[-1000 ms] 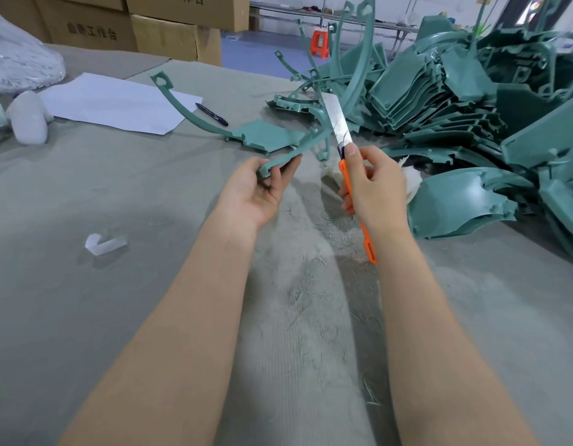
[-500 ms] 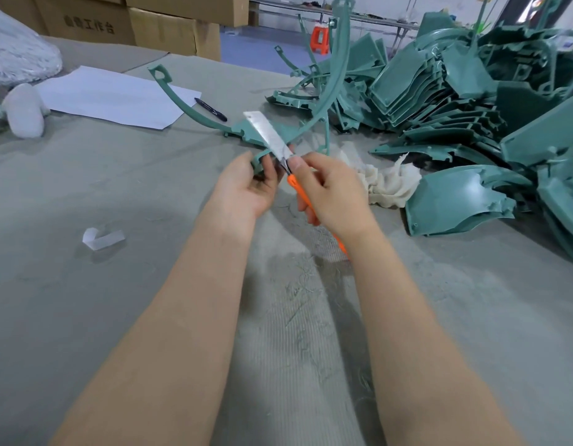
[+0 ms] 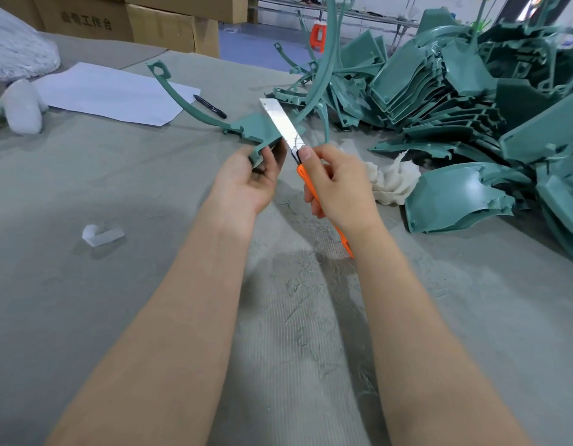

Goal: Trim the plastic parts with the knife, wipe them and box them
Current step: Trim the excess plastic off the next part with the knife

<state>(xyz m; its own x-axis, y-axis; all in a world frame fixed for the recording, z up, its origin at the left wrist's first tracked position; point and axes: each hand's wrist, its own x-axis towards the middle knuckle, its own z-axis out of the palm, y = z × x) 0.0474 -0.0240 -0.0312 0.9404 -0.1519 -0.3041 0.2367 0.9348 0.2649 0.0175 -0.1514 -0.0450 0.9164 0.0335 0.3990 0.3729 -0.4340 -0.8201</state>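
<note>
1. Two bare hands work above the middle of a grey worktop (image 3: 85,317).
2. The left hand (image 3: 246,185) curls its fingers round the lower end of one long curved green plastic part (image 3: 328,66), held raised.
3. The right hand (image 3: 339,191) grips one orange-handled knife (image 3: 283,123), its blade laid across that part.
4. One similar part (image 3: 182,98) lies just behind. A heap of green parts (image 3: 439,91), too many to count, fills the far right corner.
5. One white cloth (image 3: 391,181), one paper sheet (image 3: 111,94) and one black pen (image 3: 211,106) also lie there.
6. Beyond the far left edge, a cardboard box (image 3: 85,20) reads "工作台"; its first characters are blurred.
</note>
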